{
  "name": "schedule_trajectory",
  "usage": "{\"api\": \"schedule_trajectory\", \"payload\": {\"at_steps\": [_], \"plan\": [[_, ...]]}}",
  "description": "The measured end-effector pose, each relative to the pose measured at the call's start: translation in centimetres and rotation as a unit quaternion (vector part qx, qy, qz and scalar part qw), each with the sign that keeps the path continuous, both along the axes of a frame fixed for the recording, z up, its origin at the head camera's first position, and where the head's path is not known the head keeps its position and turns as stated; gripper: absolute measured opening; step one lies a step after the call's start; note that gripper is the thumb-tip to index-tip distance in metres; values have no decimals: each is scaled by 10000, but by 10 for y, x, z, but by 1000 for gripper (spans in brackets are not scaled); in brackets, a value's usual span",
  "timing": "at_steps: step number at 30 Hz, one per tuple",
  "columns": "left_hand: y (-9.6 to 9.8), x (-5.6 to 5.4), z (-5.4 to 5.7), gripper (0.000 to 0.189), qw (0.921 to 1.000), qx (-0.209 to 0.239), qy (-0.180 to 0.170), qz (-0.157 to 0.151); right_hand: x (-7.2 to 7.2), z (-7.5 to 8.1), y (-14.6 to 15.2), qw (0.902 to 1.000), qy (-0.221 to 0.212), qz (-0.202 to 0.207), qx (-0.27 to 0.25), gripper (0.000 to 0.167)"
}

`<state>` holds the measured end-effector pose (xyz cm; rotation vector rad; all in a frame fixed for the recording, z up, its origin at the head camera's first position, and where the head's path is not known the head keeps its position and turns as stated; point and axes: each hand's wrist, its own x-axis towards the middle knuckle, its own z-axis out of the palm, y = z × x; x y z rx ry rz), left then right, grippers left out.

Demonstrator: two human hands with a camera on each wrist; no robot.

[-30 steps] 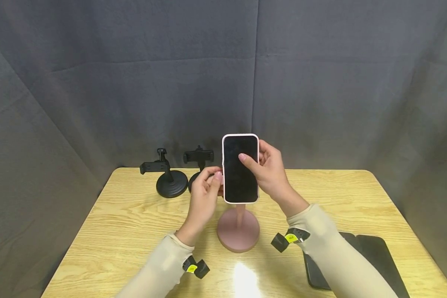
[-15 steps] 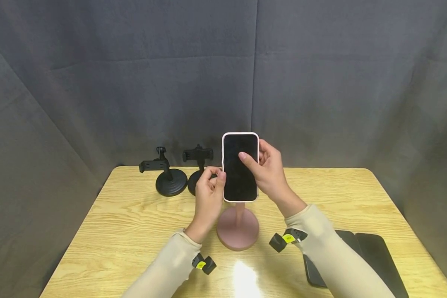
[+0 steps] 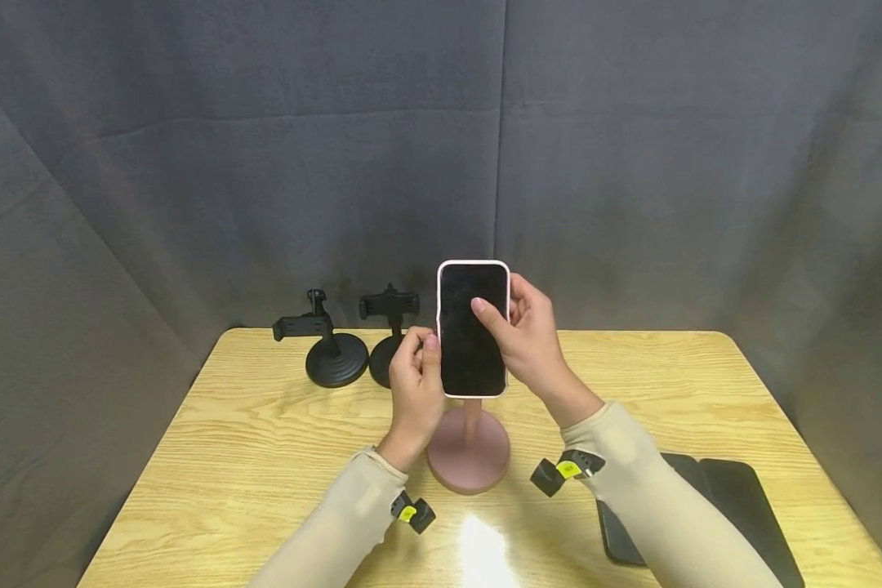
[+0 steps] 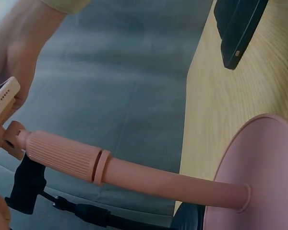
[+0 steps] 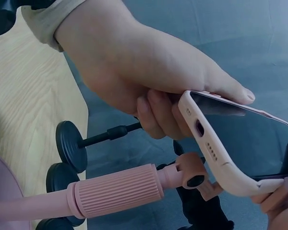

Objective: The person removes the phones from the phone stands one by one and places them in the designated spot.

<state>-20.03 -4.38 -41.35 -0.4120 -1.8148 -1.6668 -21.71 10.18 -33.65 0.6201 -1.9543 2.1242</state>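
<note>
A smartphone (image 3: 459,359) in a pale pink case stands upright in the head view, its dark screen facing me. Behind it is the head of a pink phone stand (image 3: 468,457), whose ribbed neck (image 5: 117,191) shows in the right wrist view. My right hand (image 3: 532,347) grips the phone's right edge, thumb across the screen and fingers behind. At the left edge, my left hand (image 3: 417,396) has curled fingers, with the thumb against the phone's side. The right wrist view shows left fingers (image 5: 276,194) behind the case. The phone hides most of the stand's holder.
Two black phone stands (image 3: 338,359) (image 3: 384,359) sit at the back left of the wooden table (image 3: 265,474). Flat black objects (image 3: 750,498) lie at the right, partly under my right sleeve. A grey curtain (image 3: 301,180) hangs behind the table.
My left hand has shifted slightly right and turned more upright, its thumb coming to the phone's left edge. The phone and right hand have hardly moved.
</note>
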Motion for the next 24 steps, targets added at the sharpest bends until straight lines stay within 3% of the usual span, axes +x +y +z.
{"api": "schedule_trajectory", "payload": {"at_steps": [4,15,24], "plan": [[2,1,0,20,9999,103,-46,51,0,1,1,10000,-16,5,7,29],[14,5,1,27,9968,732,-228,-228,1,3,9,9998,-25,-129,139,29],[12,5,0,27,9974,645,-238,-218,2,8,13,9991,26,-104,411,30]]}}
